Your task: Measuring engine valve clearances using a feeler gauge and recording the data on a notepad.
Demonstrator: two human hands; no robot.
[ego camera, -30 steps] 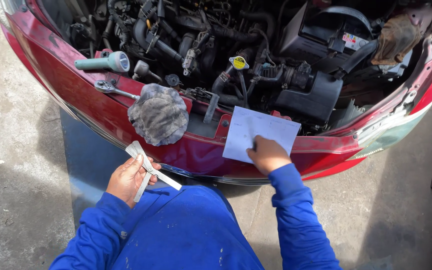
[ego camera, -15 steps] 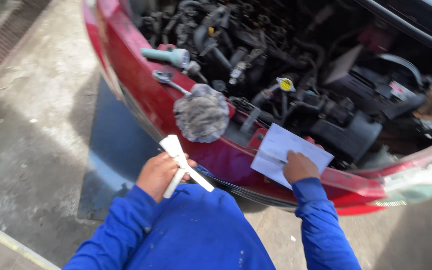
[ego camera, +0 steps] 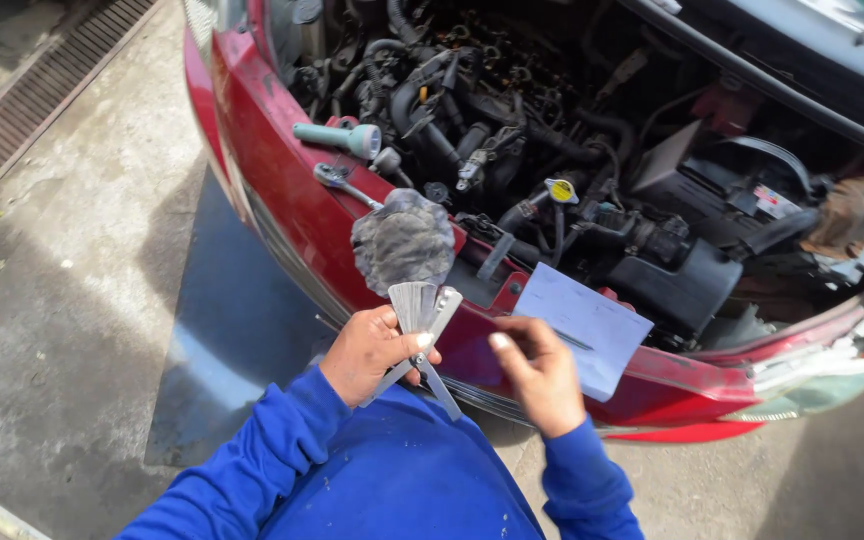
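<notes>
Head view: since a moment ago the right hand [ego camera: 544, 372] has lifted off the white paper sheet [ego camera: 587, 325] lying on the red car's front edge [ego camera: 282, 215] and now hovers loosely curled, holding nothing, beside the left hand [ego camera: 372, 350], which grips a steel feeler gauge set [ego camera: 420, 318], its thin blades now fanned upward, two hanging down.

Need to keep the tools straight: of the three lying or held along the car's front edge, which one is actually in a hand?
The fanned metal feeler gauge, held in the left hand. The teal flashlight and the wrench lie untouched on the car's edge.
</notes>
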